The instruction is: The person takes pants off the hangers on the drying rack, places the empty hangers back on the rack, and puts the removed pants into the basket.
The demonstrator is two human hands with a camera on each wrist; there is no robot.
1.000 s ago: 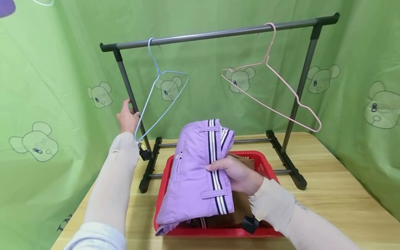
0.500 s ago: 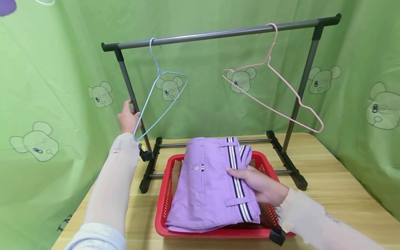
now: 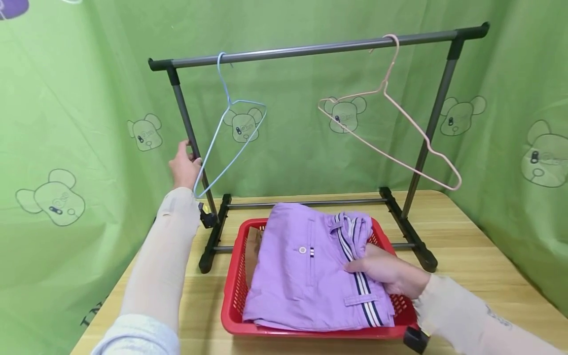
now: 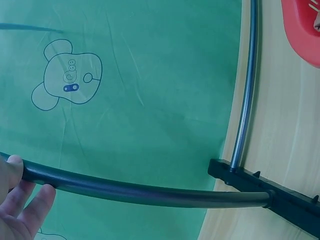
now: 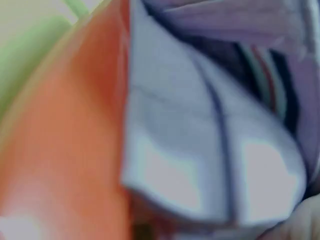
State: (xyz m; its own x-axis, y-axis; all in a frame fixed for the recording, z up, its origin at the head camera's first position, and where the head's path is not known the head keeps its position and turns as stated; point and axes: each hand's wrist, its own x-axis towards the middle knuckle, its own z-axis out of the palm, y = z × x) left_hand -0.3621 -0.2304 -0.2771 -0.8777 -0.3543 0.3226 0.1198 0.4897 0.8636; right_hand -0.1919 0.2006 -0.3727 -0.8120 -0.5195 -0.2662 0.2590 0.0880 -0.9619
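Observation:
Folded purple trousers (image 3: 288, 281) with a striped waistband lie over the red plastic basket (image 3: 229, 301) in the head view. My right hand (image 3: 390, 268) grips them at the waistband, thumb on top and fingers tucked out of sight beneath. In the right wrist view the trousers' fabric (image 5: 175, 125) is close and blurred beside the basket's wall (image 5: 65, 145). At the left, my left hand (image 3: 184, 166) holds the upright post of a grey clothes rack (image 3: 310, 50). The left wrist view has its fingers and thumb curled around that post (image 4: 140, 192).
A blue hanger (image 3: 218, 133) and a pink hanger (image 3: 390, 98) hang from the rack's bar. Brown cloth (image 3: 253, 251) shows inside the basket. The rack's black feet (image 3: 410, 234) stand on the wooden table (image 3: 461, 266), in front of a green curtain (image 3: 288, 162).
My right hand has moved right and down with the trousers, which have turned flatter and now lie lower over the basket. The left hand stays on the post.

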